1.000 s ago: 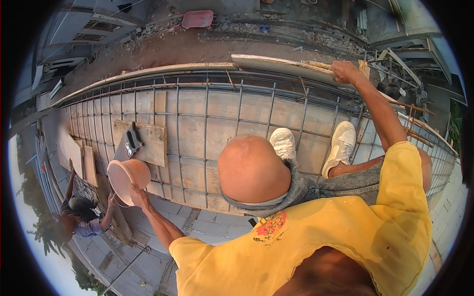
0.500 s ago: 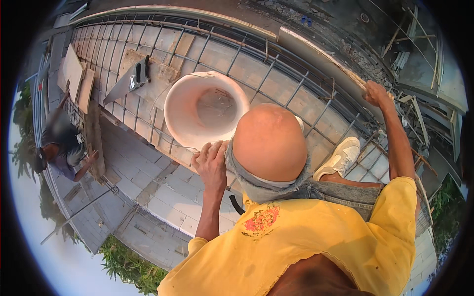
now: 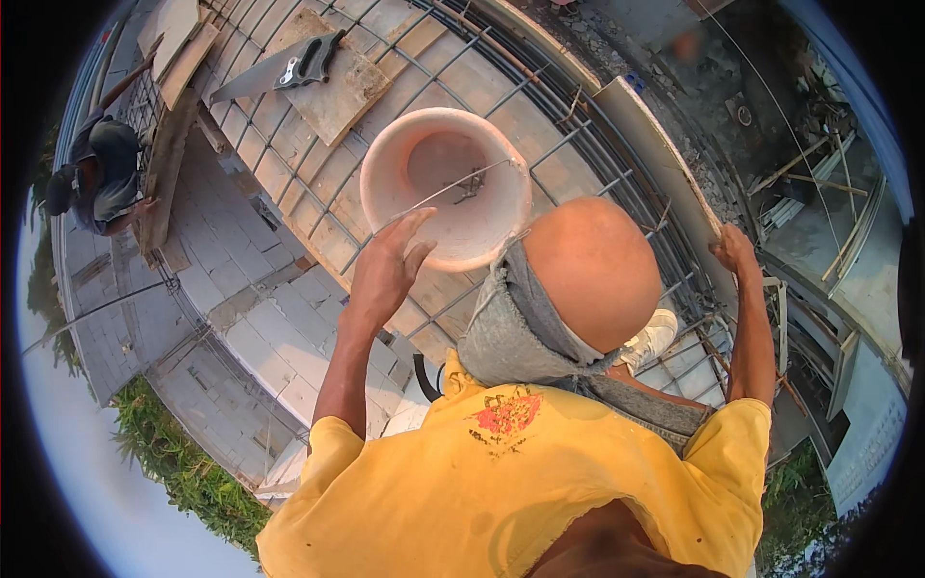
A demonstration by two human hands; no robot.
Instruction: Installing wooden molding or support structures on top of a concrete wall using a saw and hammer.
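Note:
A pale, dusty bucket (image 3: 446, 252) stands on the rebar grid in front of me, with some dark bits at its bottom. Its thin wire handle (image 3: 482, 171) is raised across the mouth. My left hand (image 3: 385, 270) is at the bucket's near-left rim, fingertips by the wire and thumb spread apart from them; whether it bears on the wire is hard to tell. Out to the right, my right hand (image 3: 735, 250) is closed over the top edge of a long upright board (image 3: 665, 144). My bent bare knee (image 3: 594, 275) is just right of the bucket.
A handsaw (image 3: 265, 79) lies on a rough plywood piece (image 3: 337, 101) beyond the bucket. Steel bars (image 3: 462, 48) cross the deck. Another person (image 3: 106, 173) crouches at far left beside a plank (image 3: 169, 178). Grey block paving (image 3: 289, 337) lies lower left; rubble lies beyond the board.
The wire handle has come up across the bucket's mouth. My left hand has shifted from the rim beside my knee, its thumb now apart. My right hand stays on the board; the view has turned.

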